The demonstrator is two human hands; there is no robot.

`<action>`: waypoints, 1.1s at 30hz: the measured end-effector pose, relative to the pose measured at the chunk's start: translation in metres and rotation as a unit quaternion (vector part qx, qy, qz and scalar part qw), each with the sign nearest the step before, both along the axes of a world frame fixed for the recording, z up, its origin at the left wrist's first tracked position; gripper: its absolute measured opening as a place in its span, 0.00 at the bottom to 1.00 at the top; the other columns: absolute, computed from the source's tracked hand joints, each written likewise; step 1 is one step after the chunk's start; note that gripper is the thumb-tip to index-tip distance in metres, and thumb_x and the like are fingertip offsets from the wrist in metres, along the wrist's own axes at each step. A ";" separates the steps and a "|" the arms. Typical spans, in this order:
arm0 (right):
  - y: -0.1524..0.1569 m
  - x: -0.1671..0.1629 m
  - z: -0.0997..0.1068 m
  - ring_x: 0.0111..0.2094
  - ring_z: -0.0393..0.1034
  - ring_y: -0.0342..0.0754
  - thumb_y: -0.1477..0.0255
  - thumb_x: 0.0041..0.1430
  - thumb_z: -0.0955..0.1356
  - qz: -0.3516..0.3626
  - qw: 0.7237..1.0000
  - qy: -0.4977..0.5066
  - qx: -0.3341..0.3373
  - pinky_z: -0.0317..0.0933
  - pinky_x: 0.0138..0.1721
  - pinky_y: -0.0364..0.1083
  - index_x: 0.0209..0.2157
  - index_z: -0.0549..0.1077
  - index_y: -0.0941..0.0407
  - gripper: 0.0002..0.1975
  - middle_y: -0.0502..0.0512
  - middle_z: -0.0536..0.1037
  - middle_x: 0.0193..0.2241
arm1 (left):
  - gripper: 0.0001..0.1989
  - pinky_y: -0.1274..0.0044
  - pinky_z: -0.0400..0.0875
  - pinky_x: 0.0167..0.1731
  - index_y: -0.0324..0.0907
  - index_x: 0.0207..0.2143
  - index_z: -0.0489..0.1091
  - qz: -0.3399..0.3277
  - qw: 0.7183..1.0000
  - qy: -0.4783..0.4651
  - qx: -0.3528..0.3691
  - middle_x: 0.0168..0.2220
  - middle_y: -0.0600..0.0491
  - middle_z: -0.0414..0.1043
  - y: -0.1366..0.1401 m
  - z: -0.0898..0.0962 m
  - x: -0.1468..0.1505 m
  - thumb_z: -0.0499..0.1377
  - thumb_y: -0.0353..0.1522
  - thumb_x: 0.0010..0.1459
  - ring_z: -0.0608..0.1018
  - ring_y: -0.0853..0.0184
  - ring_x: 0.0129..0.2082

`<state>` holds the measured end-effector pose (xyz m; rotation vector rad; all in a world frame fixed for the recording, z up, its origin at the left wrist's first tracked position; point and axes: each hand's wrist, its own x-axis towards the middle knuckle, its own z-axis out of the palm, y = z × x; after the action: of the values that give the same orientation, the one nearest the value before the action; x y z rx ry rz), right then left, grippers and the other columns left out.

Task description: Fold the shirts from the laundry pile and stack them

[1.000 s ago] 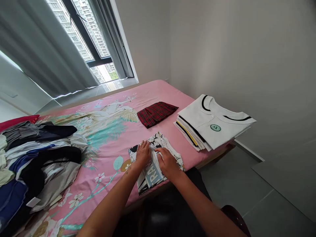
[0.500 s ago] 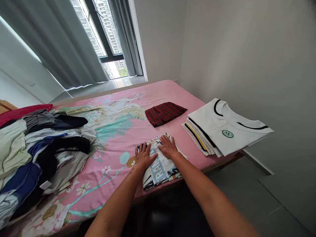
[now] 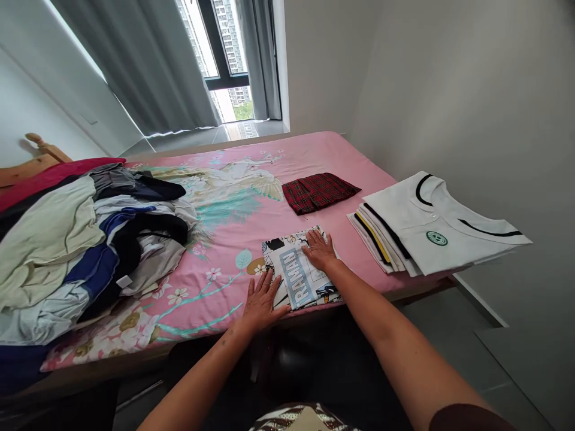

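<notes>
A folded printed garment [image 3: 299, 272], white with black cartoon drawings and a pale blue lettered panel, lies flat at the bed's near edge. Across its upper right part rests my right hand [image 3: 320, 250], palm down with fingers spread. At its lower left corner is my left hand [image 3: 261, 302], also flat, its fingers apart, partly on the cloth and partly on the sheet. Beyond the garment lies a folded red and black plaid piece of clothing [image 3: 320, 191]. To the right, a white shirt [image 3: 413, 218] with black trim and a round green badge tops a stack of folded clothes [image 3: 375, 242].
A heap of loose clothes [image 3: 96, 251] covers the left side of the bed. The pink floral sheet [image 3: 220, 239] spreads beneath everything. A wall [image 3: 449, 108] runs along the right, and a curtained window [image 3: 229, 66] stands at the back.
My left hand has slid from the garment's upper left down to its lower left corner. My right hand stays on the upper right. The view has shifted left and downward.
</notes>
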<state>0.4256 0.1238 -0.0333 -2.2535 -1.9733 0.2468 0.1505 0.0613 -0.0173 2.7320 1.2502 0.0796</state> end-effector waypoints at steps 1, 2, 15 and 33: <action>0.000 -0.001 0.001 0.66 0.27 0.47 0.56 0.65 0.48 0.000 1.000 -0.003 -0.003 0.21 0.62 0.61 0.65 0.44 0.55 0.32 0.51 0.40 0.67 | 0.40 0.56 0.38 0.61 0.47 0.64 0.48 0.010 1.000 -0.007 -0.009 0.67 0.46 0.39 -0.002 0.000 -0.004 0.55 0.51 0.53 0.46 0.54 0.66; -0.001 -0.001 0.001 0.66 0.27 0.47 0.56 0.65 0.47 0.000 1.000 -0.007 -0.005 0.22 0.62 0.61 0.65 0.43 0.55 0.31 0.51 0.40 0.67 | 0.39 0.56 0.39 0.61 0.46 0.64 0.49 0.022 0.999 -0.016 -0.018 0.67 0.46 0.40 -0.003 0.002 -0.005 0.54 0.50 0.54 0.46 0.54 0.66; -0.006 -0.007 0.002 0.66 0.30 0.47 0.56 0.65 0.47 -0.002 1.000 -0.028 0.002 0.25 0.62 0.61 0.65 0.45 0.55 0.31 0.54 0.43 0.66 | 0.31 0.54 0.33 0.62 0.45 0.63 0.52 0.013 0.998 -0.053 -0.024 0.67 0.48 0.42 0.027 0.012 0.089 0.46 0.47 0.60 0.45 0.56 0.66; -0.003 -0.002 -0.006 0.66 0.30 0.48 0.55 0.65 0.47 -0.004 1.000 -0.023 0.015 0.24 0.62 0.60 0.65 0.46 0.54 0.31 0.53 0.44 0.66 | 0.26 0.68 0.52 0.60 0.43 0.60 0.57 0.239 0.961 -0.141 -0.006 0.61 0.48 0.60 0.060 0.003 0.020 0.48 0.41 0.61 0.60 0.62 0.61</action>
<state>0.4237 0.1205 -0.0396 -2.2675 -1.9746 0.1650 0.1702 0.1214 -0.0144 2.2391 1.7685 0.4874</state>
